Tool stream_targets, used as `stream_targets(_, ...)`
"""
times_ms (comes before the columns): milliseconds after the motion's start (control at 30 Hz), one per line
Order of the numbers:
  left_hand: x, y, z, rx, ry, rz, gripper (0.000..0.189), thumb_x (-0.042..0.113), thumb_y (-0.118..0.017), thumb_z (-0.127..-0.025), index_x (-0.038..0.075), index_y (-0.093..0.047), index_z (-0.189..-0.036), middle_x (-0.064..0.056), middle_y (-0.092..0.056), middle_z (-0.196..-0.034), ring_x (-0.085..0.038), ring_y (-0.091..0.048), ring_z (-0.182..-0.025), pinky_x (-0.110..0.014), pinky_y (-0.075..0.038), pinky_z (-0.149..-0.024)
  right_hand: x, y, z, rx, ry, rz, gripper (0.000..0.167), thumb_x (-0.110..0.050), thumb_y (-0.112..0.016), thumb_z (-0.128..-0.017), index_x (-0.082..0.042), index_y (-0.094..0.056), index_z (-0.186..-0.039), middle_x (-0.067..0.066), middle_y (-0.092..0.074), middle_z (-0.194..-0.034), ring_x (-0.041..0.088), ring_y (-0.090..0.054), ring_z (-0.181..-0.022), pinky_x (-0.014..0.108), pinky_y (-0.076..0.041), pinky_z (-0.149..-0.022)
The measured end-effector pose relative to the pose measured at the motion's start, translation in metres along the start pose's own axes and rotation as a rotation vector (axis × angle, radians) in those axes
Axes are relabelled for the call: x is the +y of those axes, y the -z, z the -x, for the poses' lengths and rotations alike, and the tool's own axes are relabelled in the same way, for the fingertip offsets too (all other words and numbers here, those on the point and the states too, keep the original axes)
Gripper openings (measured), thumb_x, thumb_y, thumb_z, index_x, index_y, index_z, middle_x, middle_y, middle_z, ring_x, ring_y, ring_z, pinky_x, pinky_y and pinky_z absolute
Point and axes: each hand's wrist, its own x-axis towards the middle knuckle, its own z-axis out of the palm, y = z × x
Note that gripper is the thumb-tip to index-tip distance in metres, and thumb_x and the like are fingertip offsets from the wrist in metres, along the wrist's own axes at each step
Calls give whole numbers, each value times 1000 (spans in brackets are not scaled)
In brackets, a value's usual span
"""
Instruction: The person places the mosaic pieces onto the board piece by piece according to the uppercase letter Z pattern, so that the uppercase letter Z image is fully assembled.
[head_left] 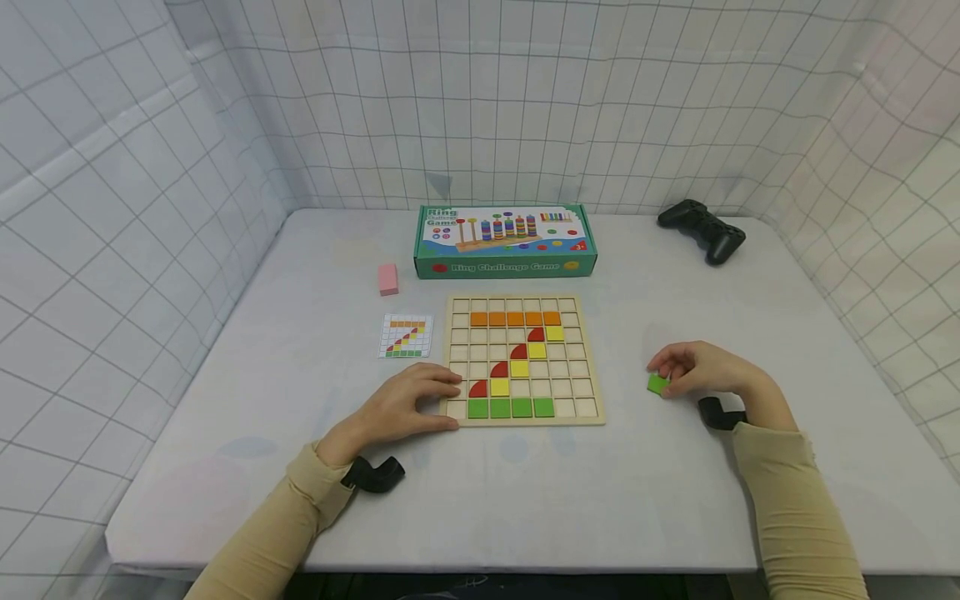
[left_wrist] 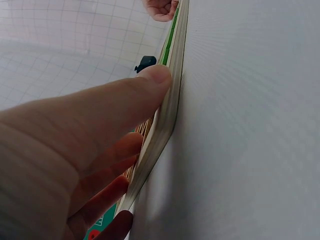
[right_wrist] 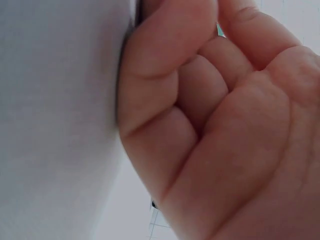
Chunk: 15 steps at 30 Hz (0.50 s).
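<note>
In the head view my right hand (head_left: 701,369) pinches a green square tile (head_left: 657,383) between thumb and fingers, low over the table to the right of the board. The right wrist view shows this hand (right_wrist: 200,110) with curled fingers; the tile is hidden there. My left hand (head_left: 405,402) rests on the left edge of a wooden grid board (head_left: 558,387), its thumb at the front left corner and fingers spread along the side. Set in the board are an orange row (head_left: 515,319), a diagonal of red quarter-circles (head_left: 519,352) and yellow squares (head_left: 519,369), and a green row (head_left: 511,408).
A pattern card (head_left: 406,336) lies left of the board, with a pink block (head_left: 387,279) behind it. The green Ring Challenge Game box (head_left: 506,242) stands behind the board. A black game controller (head_left: 702,231) lies at the back right of the white table (head_left: 525,500).
</note>
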Motion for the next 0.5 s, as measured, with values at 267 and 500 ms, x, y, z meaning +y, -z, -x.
stream_targets(267,0,0,0,0,-2,1,45,36,-78,-76,8,-70,-111,0,-58,-124,-18,-48,-120,-35,-37,-104,-6,-2,3,1,11,52,39,-12,-77,-75,3,-63,-109,5,-57,-83,14,-50,-74,22,-45,-61)
stream_targets(500,-1,0,0,3,-18,-4,45,36,-78,-76,8,-70,-110,0,-58,-124,-18,-48,-120,-33,-37,-104,-10,-4,3,6,5,68,36,-10,-75,-76,3,-63,-107,5,-58,-85,16,-50,-76,23,-46,-62)
